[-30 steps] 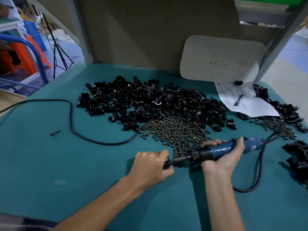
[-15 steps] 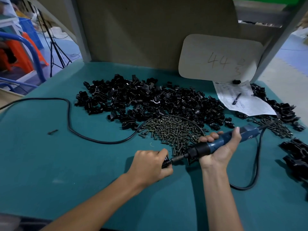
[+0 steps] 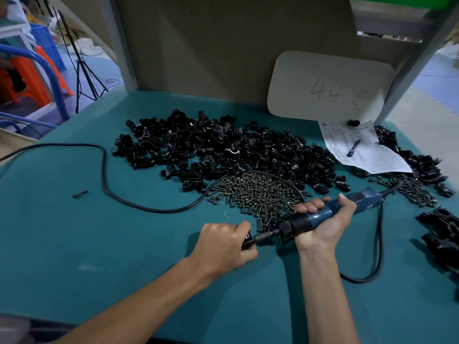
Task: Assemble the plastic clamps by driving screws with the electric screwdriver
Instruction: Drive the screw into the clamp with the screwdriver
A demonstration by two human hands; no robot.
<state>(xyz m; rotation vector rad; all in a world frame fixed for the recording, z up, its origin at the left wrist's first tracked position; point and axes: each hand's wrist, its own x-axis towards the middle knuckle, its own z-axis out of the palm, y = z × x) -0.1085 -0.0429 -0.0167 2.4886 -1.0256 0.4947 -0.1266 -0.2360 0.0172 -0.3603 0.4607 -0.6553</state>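
Your tabletop [image 3: 62, 239] is covered in teal matting. A tan back panel [image 3: 223, 45] rises behind it, flanked by grey uprights: one at left [image 3: 116, 40], one slanting at right [image 3: 417, 60]. A pale board [image 3: 327, 85] marked "44" leans on the panel. To your left: blue floor [image 3: 99, 68], a black tripod [image 3: 84, 68], a blue tube frame [image 3: 49, 70], an orange stool [image 3: 32, 80], a blue crate [image 3: 42, 38]. To your right: pale floor [image 3: 412, 112]. Green strip [image 3: 397, 1] up top. Light is dim and even.

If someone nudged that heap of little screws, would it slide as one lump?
Probably not: the screws lie loose and crisscrossed, so they would likely scatter. Their round shanks may roll on the flat green mat. Each looks small, probably light.
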